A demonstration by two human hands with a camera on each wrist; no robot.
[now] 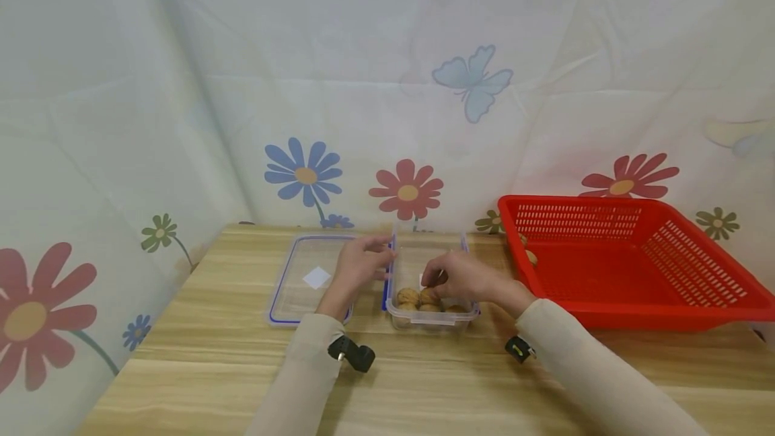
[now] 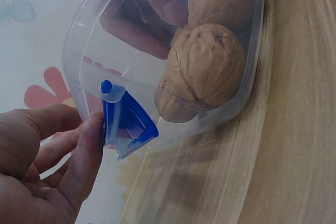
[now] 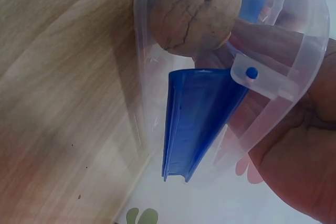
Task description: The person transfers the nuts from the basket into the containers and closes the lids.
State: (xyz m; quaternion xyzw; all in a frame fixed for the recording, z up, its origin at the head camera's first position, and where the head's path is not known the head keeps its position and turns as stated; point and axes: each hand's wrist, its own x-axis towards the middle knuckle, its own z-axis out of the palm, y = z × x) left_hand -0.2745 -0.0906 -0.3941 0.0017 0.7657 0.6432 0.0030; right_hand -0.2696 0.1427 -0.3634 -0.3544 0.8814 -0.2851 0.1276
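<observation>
A clear plastic food box (image 1: 432,318) with blue latches stands on the table, several walnuts (image 1: 408,297) along its near side. My right hand (image 1: 463,276) reaches into it from above, fingers curled down at a walnut (image 1: 430,297), which they seem to pinch; the box wall and other nuts partly hide the fingertips. My left hand (image 1: 362,262) is at the box's left side. In the left wrist view, its loosely extended fingers (image 2: 90,145) touch the wall beside a hanging blue latch (image 2: 126,121). Another blue latch (image 3: 202,119) hangs down in the right wrist view.
The clear lid (image 1: 284,288) with a blue seal and a white label (image 1: 317,278) lies left of the box. A large red basket (image 1: 605,318) stands at the right, a few walnuts (image 1: 531,258) at its left wall. A flowered curtain (image 1: 363,120) hangs behind the table.
</observation>
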